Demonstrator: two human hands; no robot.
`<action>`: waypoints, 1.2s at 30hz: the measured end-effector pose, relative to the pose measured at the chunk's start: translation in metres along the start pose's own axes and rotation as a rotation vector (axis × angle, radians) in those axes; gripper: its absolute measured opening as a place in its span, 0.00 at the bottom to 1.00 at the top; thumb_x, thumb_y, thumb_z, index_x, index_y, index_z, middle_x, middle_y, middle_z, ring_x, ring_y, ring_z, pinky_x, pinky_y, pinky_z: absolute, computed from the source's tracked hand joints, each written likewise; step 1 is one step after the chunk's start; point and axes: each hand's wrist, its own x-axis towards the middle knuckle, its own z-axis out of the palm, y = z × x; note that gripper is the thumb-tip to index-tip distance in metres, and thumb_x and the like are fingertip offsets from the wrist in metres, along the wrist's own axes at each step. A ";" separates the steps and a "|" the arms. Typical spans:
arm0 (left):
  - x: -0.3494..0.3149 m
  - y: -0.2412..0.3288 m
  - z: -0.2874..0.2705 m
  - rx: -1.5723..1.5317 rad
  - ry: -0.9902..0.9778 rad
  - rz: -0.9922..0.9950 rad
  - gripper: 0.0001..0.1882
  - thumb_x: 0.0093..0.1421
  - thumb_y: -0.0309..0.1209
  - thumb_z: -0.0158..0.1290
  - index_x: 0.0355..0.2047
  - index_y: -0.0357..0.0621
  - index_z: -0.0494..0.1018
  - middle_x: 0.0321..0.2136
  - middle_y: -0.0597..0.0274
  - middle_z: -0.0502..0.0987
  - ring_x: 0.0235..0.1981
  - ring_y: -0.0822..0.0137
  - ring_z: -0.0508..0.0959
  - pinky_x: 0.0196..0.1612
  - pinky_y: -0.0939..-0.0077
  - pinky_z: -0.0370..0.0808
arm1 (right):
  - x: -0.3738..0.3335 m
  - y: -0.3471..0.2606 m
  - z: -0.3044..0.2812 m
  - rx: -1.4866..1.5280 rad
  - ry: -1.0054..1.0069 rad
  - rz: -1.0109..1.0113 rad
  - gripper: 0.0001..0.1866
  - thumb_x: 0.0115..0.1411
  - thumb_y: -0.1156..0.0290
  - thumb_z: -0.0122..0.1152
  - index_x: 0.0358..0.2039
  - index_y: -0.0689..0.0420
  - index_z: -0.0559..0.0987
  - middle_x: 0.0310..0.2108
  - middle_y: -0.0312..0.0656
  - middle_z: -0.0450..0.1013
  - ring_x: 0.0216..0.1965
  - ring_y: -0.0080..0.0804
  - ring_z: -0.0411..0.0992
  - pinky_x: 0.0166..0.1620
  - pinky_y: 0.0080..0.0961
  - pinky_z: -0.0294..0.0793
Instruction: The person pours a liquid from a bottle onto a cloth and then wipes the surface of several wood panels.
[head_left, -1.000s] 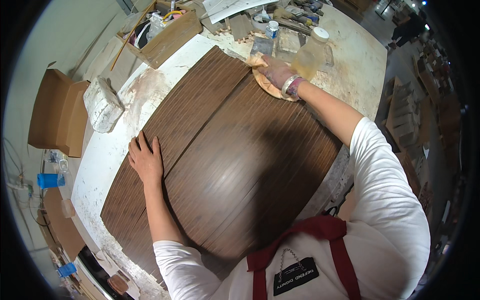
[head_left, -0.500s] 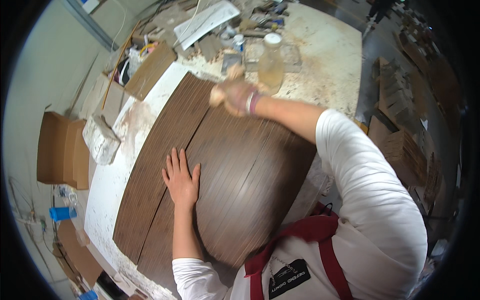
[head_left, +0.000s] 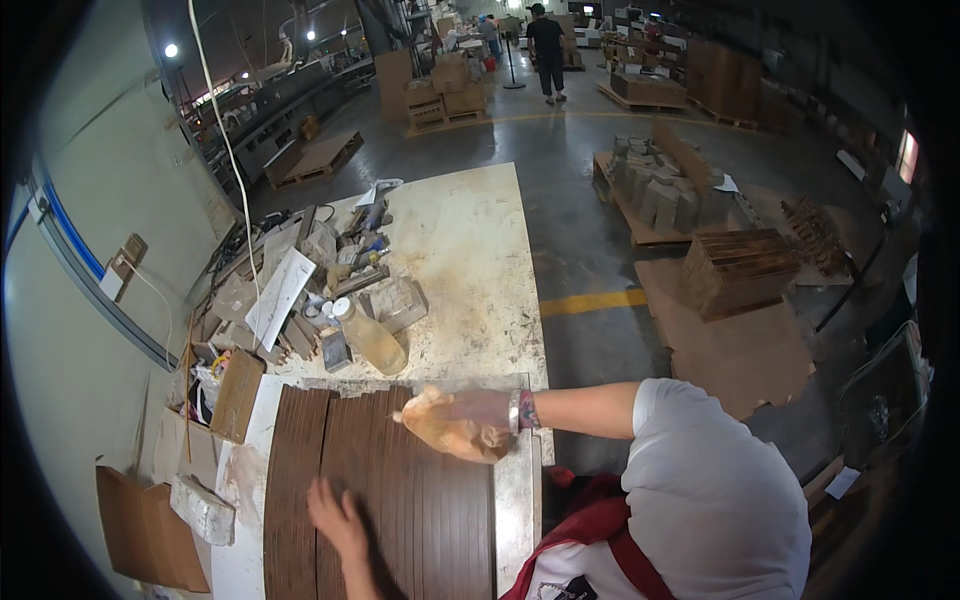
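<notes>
Dark brown grooved wood panels [head_left: 350, 455] lie side by side on the white worktable, a narrow gap running between them. My left hand [head_left: 342, 525] is over the panels near that gap, fingers spread and holding nothing. Whether its palm touches the wood cannot be made out. At the panels' far right part, my right hand [head_left: 487, 408] grips a bunched, tan cloth [head_left: 445, 432] that rests on or just above the surface. A bracelet circles my right wrist. Just beyond the panels stands a clear bottle [head_left: 375, 342] with a white cap and yellowish liquid.
Wood offcuts and tools clutter the table's far left, beside a white tray-like piece [head_left: 280, 295]. An open cardboard box [head_left: 237, 395] and a wrapped white block [head_left: 203, 508] sit at left. Stacked wood [head_left: 740, 270] lies on the floor at right. A person [head_left: 546, 50] stands far off.
The view has tilted up, taking in more of the workshop. My right hand has moved the cloth toward the panels' right side. My left hand stays near the gap.
</notes>
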 end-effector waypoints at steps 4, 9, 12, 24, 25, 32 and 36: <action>0.027 0.125 0.020 -0.959 -0.210 -0.096 0.20 0.67 0.34 0.48 0.56 0.35 0.66 0.52 0.51 0.69 0.54 0.62 0.67 0.57 0.68 0.62 | -0.002 0.020 -0.009 -0.092 0.015 -0.109 0.26 0.65 0.47 0.50 0.50 0.58 0.74 0.39 0.42 0.75 0.38 0.27 0.73 0.41 0.26 0.73; 0.059 0.178 0.014 -1.292 -0.265 -0.256 0.08 0.67 0.31 0.50 0.35 0.39 0.73 0.30 0.70 0.74 0.29 0.81 0.69 0.35 0.84 0.68 | -0.035 -0.050 -0.025 -0.837 0.191 -0.125 0.24 0.65 0.56 0.53 0.53 0.60 0.70 0.38 0.49 0.77 0.37 0.35 0.76 0.40 0.31 0.75; 0.076 0.206 0.007 -1.414 -0.334 -0.310 0.10 0.67 0.35 0.50 0.41 0.40 0.71 0.35 0.68 0.75 0.33 0.78 0.72 0.37 0.81 0.70 | -0.020 -0.049 -0.050 -0.808 0.211 0.109 0.17 0.67 0.57 0.50 0.47 0.56 0.72 0.36 0.47 0.76 0.36 0.34 0.74 0.37 0.30 0.74; 0.132 0.255 0.026 -1.593 -0.333 -0.356 0.09 0.64 0.34 0.55 0.38 0.41 0.73 0.35 0.65 0.78 0.35 0.74 0.77 0.42 0.78 0.74 | 0.025 0.019 -0.117 0.523 -0.038 -0.055 0.24 0.66 0.51 0.50 0.54 0.55 0.72 0.37 0.40 0.76 0.37 0.26 0.74 0.41 0.23 0.72; 0.137 0.260 0.023 -1.634 -0.350 -0.351 0.07 0.66 0.33 0.52 0.36 0.42 0.73 0.34 0.68 0.77 0.33 0.77 0.74 0.40 0.81 0.72 | 0.033 0.042 -0.122 0.590 -0.071 -0.004 0.23 0.67 0.52 0.50 0.53 0.56 0.73 0.39 0.39 0.76 0.39 0.26 0.74 0.43 0.24 0.72; 0.184 0.178 0.065 -0.941 0.040 -0.214 0.15 0.65 0.29 0.51 0.50 0.37 0.68 0.43 0.60 0.73 0.41 0.71 0.70 0.45 0.76 0.68 | 0.012 0.003 -0.090 0.730 -0.117 -0.078 0.23 0.64 0.63 0.58 0.57 0.59 0.70 0.54 0.39 0.71 0.52 0.23 0.70 0.57 0.24 0.68; 0.220 0.128 0.103 -0.950 0.001 -0.252 0.39 0.59 0.27 0.57 0.67 0.42 0.49 0.61 0.49 0.61 0.55 0.57 0.67 0.58 0.63 0.63 | 0.024 0.022 -0.115 0.818 -0.099 -0.263 0.21 0.68 0.63 0.49 0.57 0.61 0.69 0.54 0.41 0.71 0.51 0.25 0.71 0.56 0.24 0.70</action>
